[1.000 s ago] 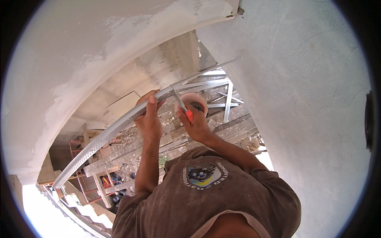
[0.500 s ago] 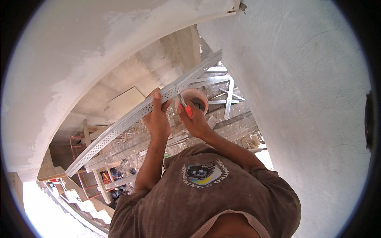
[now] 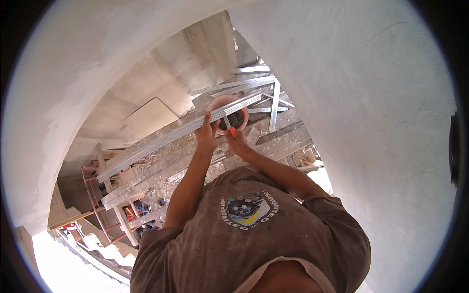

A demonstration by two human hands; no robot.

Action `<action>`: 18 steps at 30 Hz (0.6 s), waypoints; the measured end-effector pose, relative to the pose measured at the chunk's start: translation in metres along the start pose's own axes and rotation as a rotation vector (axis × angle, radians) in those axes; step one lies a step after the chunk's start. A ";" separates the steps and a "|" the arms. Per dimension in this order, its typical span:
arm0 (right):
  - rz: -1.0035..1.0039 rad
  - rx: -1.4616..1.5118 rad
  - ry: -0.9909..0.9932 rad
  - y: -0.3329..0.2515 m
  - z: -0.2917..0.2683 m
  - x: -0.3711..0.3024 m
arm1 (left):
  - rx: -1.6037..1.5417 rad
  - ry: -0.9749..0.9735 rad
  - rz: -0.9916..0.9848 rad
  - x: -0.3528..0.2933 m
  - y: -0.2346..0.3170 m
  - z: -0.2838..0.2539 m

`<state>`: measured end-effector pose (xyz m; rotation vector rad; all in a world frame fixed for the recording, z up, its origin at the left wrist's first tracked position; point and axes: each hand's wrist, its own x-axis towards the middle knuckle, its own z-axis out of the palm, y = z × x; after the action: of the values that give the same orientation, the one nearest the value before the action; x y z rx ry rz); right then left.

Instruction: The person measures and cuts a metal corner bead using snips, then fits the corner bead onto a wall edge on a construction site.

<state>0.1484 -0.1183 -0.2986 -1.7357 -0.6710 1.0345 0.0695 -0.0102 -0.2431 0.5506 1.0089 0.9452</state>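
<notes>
A long perforated metal corner bead point(image 3: 239, 105) slants from the lower left to the upper right in front of me. My left hand point(image 3: 206, 136) is closed around it near its upper right part, thumb on the near side. In my right hand point(image 3: 239, 143) is a red-handled tool point(image 3: 232, 131), whose narrow metal end meets the bead's lower edge. Fingers hide much of this tool, so its exact kind does not show. Below the bead, a round pinkish bucket point(image 3: 213, 104) holds something dark.
Worn planks point(image 3: 273, 141) lie beneath my hands. Several metal profiles point(image 3: 275, 105) rest beyond the bucket. A smooth wall point(image 3: 371, 122) rises at right, and a curved plastered edge point(image 3: 93, 97) arches at left. A reddish metal frame point(image 3: 93, 195) stands lower left; a flat panel point(image 3: 151, 119) lies beyond the bead.
The bead has come down and now crosses over the bucket, its upper right end lower. Both hands have moved with it, and the tool still touches its edge.
</notes>
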 end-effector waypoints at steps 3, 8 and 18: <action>0.040 -0.073 -0.011 0.024 -0.007 0.001 | -0.051 0.084 -0.162 0.030 -0.045 -0.030; 0.110 -0.164 0.018 0.052 -0.023 0.013 | -0.093 0.035 -0.187 0.038 -0.087 -0.027; -0.118 -0.230 0.096 0.072 -0.053 0.034 | -0.031 0.083 -0.235 0.050 -0.087 0.006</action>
<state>0.2096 -0.1424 -0.3673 -1.9051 -0.8473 0.8121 0.1205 -0.0105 -0.3298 0.3604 1.1052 0.7782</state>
